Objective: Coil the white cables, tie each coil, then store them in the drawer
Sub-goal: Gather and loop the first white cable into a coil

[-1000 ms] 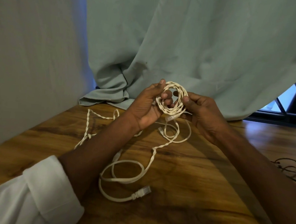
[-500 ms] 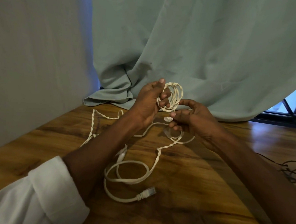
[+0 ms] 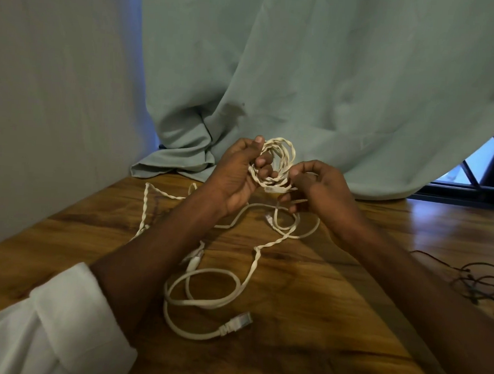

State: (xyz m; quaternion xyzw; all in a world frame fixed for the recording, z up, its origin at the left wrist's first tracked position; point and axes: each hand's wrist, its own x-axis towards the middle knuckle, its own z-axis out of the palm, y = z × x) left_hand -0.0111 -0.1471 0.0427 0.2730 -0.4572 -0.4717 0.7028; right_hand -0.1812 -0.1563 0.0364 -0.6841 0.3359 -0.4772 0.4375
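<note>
**A:** What have you got in your hands?

**B:** Your left hand [image 3: 238, 174] grips a small coil of twisted white cable [image 3: 279, 162], held upright above the wooden table [image 3: 333, 322]. Your fingers pass through the ring and curl round its strands, thumb up along the near side.

**A:** And your right hand?

**B:** Your right hand [image 3: 318, 191] is at the coil's lower edge. Its fingertips are pressed together, pinching the cable right where a pale connector [image 3: 274, 189] sits. One finger sticks out lower, toward the table.

**A:** Where's the rest of the cabling?

**B:** A tail of the twisted cable drops from the coil and snakes across the table toward you. A flat white cable [image 3: 201, 299] lies in loose loops near your left forearm, its clear plug [image 3: 239, 322] pointing right. More twisted cable [image 3: 145, 206] trails along the table's left side, beside the wall.

**A:** Anything else around?

**B:** A thin dark wire [image 3: 483, 282] is tangled at the table's right edge, well apart from the white cables. A green curtain [image 3: 332, 91] hangs behind, its hem bunched on the tabletop. Your left forearm shows a rolled white sleeve [image 3: 58, 328].
</note>
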